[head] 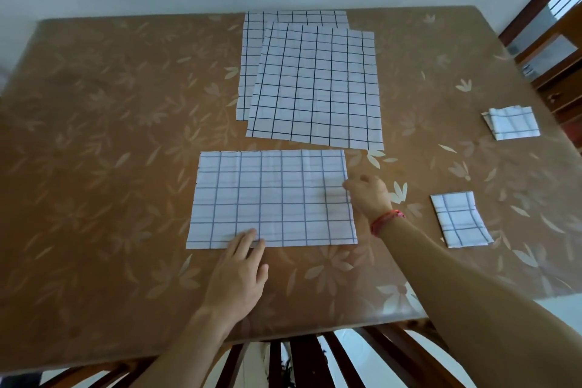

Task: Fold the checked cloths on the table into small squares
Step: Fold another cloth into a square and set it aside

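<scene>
Near the front edge of the table (pixel 94 135) lies a checked cloth (pixel 271 198), flat. The left hand (pixel 239 277) rests straight fingers on its near edge; the right hand (pixel 367 195), blurred, touches its right edge, and whether it grips cannot be told.

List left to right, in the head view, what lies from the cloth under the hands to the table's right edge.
Half-folded cloth → right hand at its right edge → nearer folded square → farther folded square.
</scene>
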Demonstrator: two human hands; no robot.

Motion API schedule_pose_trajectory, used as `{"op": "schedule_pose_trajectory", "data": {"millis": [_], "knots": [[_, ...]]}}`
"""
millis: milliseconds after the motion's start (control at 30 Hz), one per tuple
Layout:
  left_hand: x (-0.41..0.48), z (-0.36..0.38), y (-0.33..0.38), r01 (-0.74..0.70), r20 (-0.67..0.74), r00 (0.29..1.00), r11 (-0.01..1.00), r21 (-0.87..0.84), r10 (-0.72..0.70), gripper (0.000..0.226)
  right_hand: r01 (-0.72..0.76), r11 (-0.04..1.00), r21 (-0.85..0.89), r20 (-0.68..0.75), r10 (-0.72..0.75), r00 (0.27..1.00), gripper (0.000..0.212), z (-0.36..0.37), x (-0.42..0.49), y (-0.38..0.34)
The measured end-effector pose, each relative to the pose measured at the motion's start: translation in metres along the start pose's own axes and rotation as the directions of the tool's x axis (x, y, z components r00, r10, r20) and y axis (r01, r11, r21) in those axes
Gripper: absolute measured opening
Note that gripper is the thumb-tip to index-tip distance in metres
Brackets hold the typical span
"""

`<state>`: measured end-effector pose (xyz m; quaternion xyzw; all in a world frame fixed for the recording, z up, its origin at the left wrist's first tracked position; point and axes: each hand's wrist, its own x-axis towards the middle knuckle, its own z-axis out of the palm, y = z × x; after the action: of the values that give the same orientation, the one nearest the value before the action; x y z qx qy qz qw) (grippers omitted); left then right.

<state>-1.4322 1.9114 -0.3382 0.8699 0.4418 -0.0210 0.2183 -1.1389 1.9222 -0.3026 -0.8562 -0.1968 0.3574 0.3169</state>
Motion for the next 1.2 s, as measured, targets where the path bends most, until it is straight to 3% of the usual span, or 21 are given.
{"op": "schedule_pose_trajectory", "data": {"millis": [333,500,600,867,1033,1200], "knots": [[0.001,0.0,-0.001,-0.017,-0.044,0.999,1.0,-0.024,0.016,0.048,-0.251,0.95,0.186,0.195,0.215,0.957,0.042,0.005,0.022,-0.007],[0.001,0.0,-0.001,-0.033,-0.061,0.998,0.999,-0.023,0.031,0.046,-0.089,0.979,0.183,0.112,0.069,0.991,0.015,0.0,0.02,-0.004],[0.001,0.0,-0.002,-0.014,-0.06,0.998,0.999,-0.032,0.013,0.048,-0.009,0.993,0.117,0.136,-0.007,0.991,0.013,-0.004,0.013,-0.002],[0.002,-0.008,0.008,-0.014,-0.102,0.995,0.999,0.028,0.017,0.058,-0.055,0.966,0.251,-0.003,0.058,0.998,0.016,-0.008,-0.016,0.024],[-0.004,-0.005,0.022,-0.035,-0.112,0.993,0.997,0.063,0.042,0.067,-0.166,0.884,0.437,0.021,0.175,0.984,0.018,-0.01,-0.05,0.041],[-0.014,0.0,0.035,-0.009,-0.054,0.998,0.998,0.059,0.012,0.069,-0.37,0.67,0.644,0.283,0.24,0.929,0.014,-0.003,-0.095,0.047]]}}
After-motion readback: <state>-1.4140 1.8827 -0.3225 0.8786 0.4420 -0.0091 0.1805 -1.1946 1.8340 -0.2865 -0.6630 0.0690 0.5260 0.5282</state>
